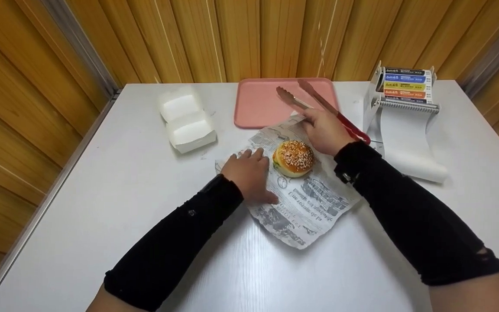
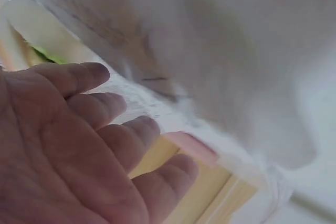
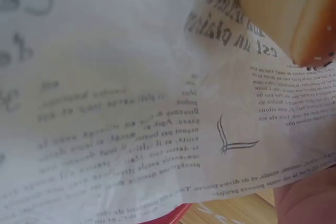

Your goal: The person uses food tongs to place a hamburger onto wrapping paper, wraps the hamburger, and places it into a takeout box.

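A burger with a sesame-topped bun (image 1: 294, 157) sits on a sheet of newsprint-patterned wrapping paper (image 1: 314, 199). My right hand (image 1: 325, 132) pinches the paper's far edge, and in the right wrist view the printed paper (image 3: 131, 129) rises close in front of the camera, with the bun (image 3: 283, 14) at its top right. To the left of the burger, my left hand (image 1: 248, 177) lies against the paper's left side with fingers extended. The left wrist view has that palm (image 2: 68, 145) facing the camera, its fingers loosely straight beside the paper (image 2: 220, 66).
An open white takeout box (image 1: 189, 125) stands at the back left. Behind the paper lies a pink tray (image 1: 258, 104) with red-handled tongs (image 1: 327, 104) across it. A dispenser (image 1: 405, 89) with a white roll sheet (image 1: 407, 138) hanging out occupies the back right.
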Tool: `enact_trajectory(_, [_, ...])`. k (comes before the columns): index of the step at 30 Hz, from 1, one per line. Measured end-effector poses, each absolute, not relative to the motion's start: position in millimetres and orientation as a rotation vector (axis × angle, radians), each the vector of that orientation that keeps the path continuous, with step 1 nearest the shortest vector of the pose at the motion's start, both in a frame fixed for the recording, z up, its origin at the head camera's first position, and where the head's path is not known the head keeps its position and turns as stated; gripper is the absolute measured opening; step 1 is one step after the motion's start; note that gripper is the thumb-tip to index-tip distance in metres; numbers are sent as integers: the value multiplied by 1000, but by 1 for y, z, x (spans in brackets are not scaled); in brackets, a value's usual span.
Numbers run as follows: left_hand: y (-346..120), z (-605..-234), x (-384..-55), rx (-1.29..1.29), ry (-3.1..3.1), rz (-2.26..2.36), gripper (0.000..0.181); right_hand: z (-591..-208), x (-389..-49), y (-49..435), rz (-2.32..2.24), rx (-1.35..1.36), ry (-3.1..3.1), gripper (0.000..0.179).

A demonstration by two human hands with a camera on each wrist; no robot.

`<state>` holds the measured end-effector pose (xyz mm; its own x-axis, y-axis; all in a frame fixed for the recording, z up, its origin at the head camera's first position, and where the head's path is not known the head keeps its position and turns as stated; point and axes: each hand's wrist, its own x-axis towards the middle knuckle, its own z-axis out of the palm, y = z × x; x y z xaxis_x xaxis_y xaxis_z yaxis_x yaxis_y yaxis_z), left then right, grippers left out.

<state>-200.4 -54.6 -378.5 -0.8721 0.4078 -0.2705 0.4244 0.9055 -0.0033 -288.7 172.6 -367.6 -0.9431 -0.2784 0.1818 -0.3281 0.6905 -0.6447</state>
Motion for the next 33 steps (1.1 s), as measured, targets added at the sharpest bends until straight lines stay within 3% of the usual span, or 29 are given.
enact_trajectory(3, [-52, -377, -195, 662, 2811, -86, 77, -367, -283, 177, 1132, 520, -2799, 28])
enact_trajectory(6, [-53, -378, -193, 711, 2812, -78, 59, -367, -274, 181, 1146, 557, -2781, 30])
enact_trajectory(16, [-54, -381, -196, 682, 2789, -110, 89, -378, -244, 185, 1229, 607, -2794, 31])
enact_trajectory(33, [-50, -383, -197, 626, 2781, -137, 106, -387, -209, 197, 723, 968, -2929, 46])
